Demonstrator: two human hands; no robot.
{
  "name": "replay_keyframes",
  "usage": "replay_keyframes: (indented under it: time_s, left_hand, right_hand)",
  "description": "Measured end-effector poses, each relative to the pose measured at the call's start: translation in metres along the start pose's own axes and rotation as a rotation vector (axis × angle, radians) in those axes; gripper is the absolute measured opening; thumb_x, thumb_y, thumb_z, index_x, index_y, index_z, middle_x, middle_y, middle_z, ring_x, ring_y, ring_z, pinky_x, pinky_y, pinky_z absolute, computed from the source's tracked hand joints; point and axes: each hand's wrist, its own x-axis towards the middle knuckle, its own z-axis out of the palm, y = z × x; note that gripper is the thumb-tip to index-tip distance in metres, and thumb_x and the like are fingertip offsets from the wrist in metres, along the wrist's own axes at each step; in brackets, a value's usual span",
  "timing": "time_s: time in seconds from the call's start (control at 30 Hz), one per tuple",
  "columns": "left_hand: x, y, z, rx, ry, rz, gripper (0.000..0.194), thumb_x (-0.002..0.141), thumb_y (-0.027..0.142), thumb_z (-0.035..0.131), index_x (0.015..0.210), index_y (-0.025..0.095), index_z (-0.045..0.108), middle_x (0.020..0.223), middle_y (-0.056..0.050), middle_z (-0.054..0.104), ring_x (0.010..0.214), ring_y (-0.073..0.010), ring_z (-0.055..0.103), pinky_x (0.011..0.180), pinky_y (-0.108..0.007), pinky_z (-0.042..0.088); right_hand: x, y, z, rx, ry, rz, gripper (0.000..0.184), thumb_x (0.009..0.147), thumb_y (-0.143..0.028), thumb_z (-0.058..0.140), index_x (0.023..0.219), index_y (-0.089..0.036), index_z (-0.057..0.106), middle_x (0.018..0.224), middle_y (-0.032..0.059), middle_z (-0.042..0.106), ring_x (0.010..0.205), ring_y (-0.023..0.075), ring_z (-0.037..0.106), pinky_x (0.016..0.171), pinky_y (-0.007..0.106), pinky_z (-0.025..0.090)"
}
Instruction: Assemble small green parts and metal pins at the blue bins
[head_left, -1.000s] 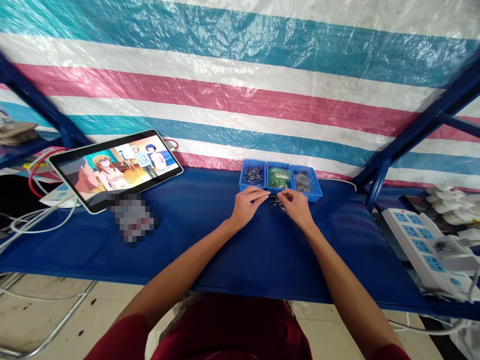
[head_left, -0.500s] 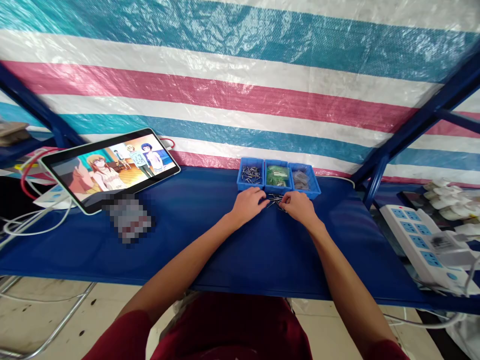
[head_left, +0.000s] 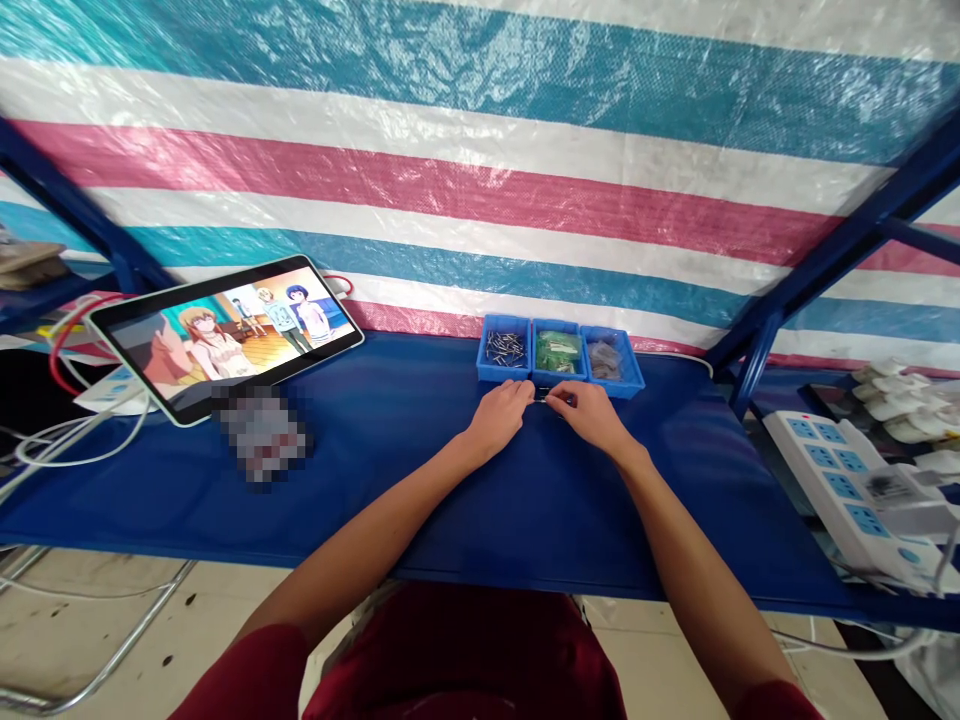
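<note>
My left hand (head_left: 504, 415) rests near the front of the blue bins with its fingers closed together; what they hold, if anything, is hidden. Just right of it, my right hand (head_left: 589, 412) pinches a thin metal pin (head_left: 541, 402), which spans the small gap between both hands. Part of a small pile of similar pins (head_left: 545, 393) shows behind the fingertips; the rest is covered. The left blue bin (head_left: 504, 376) contains several loose metal pins, the middle bin (head_left: 553, 379) green-tinted plastic packets, and the right bin (head_left: 637, 380) clear plastic bags.
A tablet (head_left: 247, 335) playing a cartoon leans at the left of the blue table (head_left: 390, 500), with a blurred-out object (head_left: 264, 435) before it. Cables lie beside the tablet. Power strips (head_left: 847, 490) and plugs are at the right. A striped tarp (head_left: 480, 180) hangs behind.
Both hands have come closer together, the right one moving slightly left. The left fingers have closed up, and the pile of pins is now mostly covered. A pin shows between the hands.
</note>
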Motion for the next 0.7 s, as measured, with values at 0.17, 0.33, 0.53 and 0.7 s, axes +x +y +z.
replay_keyframes:
  time_s: [0.17,0.33,0.53,0.7]
  left_hand:
    - [0.002,-0.001,-0.004,-0.571,0.231,-0.156,0.011,0.09,0.023,0.055,0.085,0.016,0.062,0.082,-0.004,0.066,0.078,-0.0163,0.062,0.076,-0.029,0.049]
    - [0.005,0.005,0.003,-1.068,0.326,-0.327,0.029,0.076,0.037,0.071,0.093,0.013,0.068,0.083,-0.006,0.07,0.071,-0.016,0.065,0.063,-0.027,0.052]
    - [0.001,0.004,-0.001,-0.734,0.373,-0.148,0.025,0.09,0.037,0.057,0.09,0.017,0.071,0.094,-0.007,0.072,0.087,-0.0187,0.067,0.079,-0.03,0.053]
    - [-0.004,-0.006,-0.005,-0.358,0.293,0.105,0.034,0.099,0.03,0.039,0.104,0.02,0.071,0.099,-0.009,0.069,0.093,-0.0189,0.063,0.085,-0.032,0.05]
  right_hand:
    - [0.0,-0.005,0.004,0.277,0.085,0.027,0.027,0.082,-0.043,0.052,0.075,-0.019,0.063,0.066,0.0029,0.063,0.058,0.0158,0.054,0.058,0.028,0.041]
    - [-0.001,-0.011,0.012,0.614,0.105,0.112,0.034,0.077,-0.052,0.058,0.075,-0.018,0.059,0.054,-0.0036,0.05,0.043,0.0105,0.044,0.047,0.025,0.038]
    - [0.0,-0.007,0.017,0.553,0.155,0.181,0.037,0.077,-0.053,0.059,0.078,-0.017,0.065,0.061,-0.0004,0.057,0.045,0.0109,0.047,0.046,0.025,0.038]
    - [0.001,-0.002,0.014,0.472,0.201,0.202,0.034,0.078,-0.05,0.057,0.081,-0.018,0.067,0.062,0.0011,0.06,0.049,0.0136,0.051,0.048,0.025,0.039]
